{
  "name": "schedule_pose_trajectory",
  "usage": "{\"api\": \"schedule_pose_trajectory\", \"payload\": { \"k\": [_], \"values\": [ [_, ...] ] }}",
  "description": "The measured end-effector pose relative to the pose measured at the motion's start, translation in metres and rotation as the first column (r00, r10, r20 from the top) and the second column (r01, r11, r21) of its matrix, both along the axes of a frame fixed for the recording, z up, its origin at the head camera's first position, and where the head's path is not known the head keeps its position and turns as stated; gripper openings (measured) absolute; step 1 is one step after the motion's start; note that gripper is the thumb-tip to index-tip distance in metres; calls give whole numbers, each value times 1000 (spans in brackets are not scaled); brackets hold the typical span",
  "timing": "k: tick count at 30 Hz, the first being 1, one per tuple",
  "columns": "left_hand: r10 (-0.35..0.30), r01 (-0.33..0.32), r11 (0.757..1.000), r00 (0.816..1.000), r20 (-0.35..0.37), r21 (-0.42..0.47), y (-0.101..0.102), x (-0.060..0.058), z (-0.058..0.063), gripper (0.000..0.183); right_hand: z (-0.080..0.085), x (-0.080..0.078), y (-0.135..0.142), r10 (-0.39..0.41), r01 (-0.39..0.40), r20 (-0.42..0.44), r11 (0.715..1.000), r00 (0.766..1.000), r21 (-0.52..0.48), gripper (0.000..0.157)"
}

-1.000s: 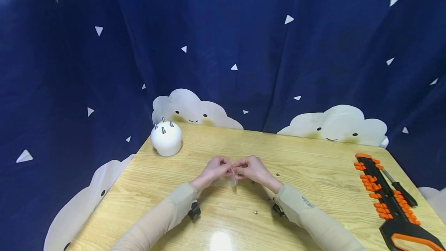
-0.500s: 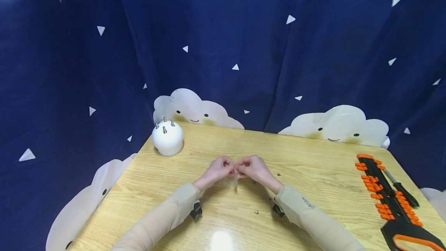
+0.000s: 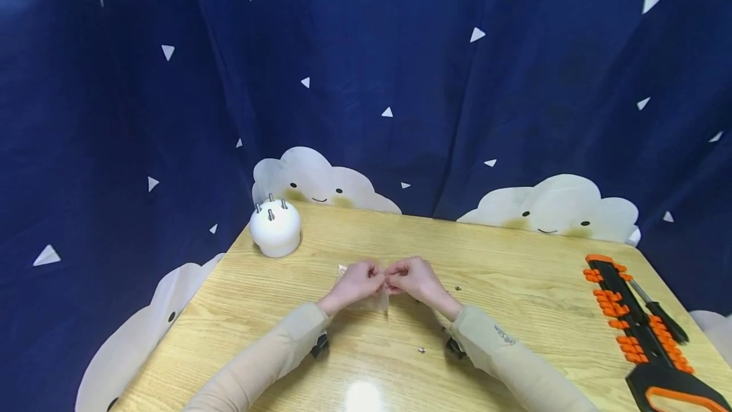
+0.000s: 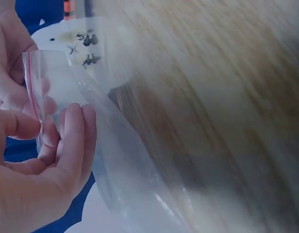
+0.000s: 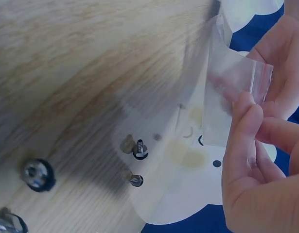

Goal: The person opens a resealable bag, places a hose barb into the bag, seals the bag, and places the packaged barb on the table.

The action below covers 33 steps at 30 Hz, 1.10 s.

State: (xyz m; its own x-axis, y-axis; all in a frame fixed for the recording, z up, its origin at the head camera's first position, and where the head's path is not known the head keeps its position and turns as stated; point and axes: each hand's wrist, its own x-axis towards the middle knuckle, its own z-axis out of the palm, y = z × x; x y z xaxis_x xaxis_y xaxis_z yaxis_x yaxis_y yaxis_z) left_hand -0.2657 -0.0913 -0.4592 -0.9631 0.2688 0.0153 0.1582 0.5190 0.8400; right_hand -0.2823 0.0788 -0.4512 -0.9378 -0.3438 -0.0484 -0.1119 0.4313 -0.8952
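A clear zip bag (image 5: 222, 111) with a red line along its top edge is between my two hands. My left hand (image 4: 57, 165) pinches the bag at the red-lined edge between thumb and fingers. At that same edge, close beside it, my right hand (image 5: 266, 170) pinches the plastic too. In the head view, the left hand (image 3: 356, 283) and right hand (image 3: 416, 277) meet nearly fingertip to fingertip above the wooden table (image 3: 486, 247). The body of the bag hangs below the fingers, partly hidden by the left hand.
Several small metal screws lie on the table, one screw (image 5: 37, 174) near the right wrist. A white rounded object (image 3: 276, 231) with metal pegs stands at the back left. At the right are a black-and-orange rack (image 3: 620, 297) and a screwdriver (image 3: 666, 320).
The bag has turned from nearly edge-on to more spread out, with a corner now showing beyond the left hand. Both hands stay almost in place, still pinching it.
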Motion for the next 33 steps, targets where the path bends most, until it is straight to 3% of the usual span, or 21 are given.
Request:
{"api": "schedule_pose_trajectory", "payload": {
  "k": [4, 19, 33],
  "values": [
    [-7, 6, 999, 1000, -27, -40, 0, 0, 0, 14, -5, 0, 0, -8, 8, 1, 1000, 1000, -10, 13],
    [-42, 34, 993, 997, 68, 115, -1, -5, -2, 15, -5, -5, 5, -32, 42, 118, 996, 992, -85, 18],
    [22, -25, 995, 999, 34, 94, -1, -4, -1, 15, -8, -9, 8, -44, 55, 126, 995, 991, -88, 18]
  ]
}}
